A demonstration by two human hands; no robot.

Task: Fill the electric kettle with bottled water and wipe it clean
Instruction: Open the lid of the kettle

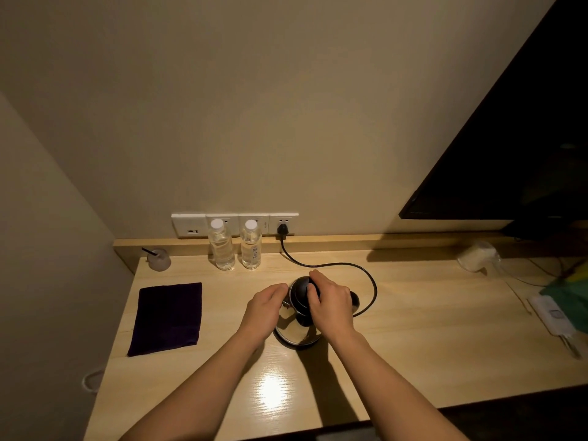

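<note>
Both hands on the electric kettle [296,329]
Fingers of the left hand [265,308] clasp its side, right hand [331,302] fingers grasp the lid [297,294]; steady the body, lift straight

Wooden desk [413,329]: pale grain, set against a beige wall.
Socket panel [191,225]: white, four plates in a row above the back ledge.
Frosted cup [159,259]: back left corner, with a black stick.
Television [509,138]: dark screen, upper right.
Wrapped glass [477,257]: back right.
Green item [569,297]: right edge, blurred.
</note>
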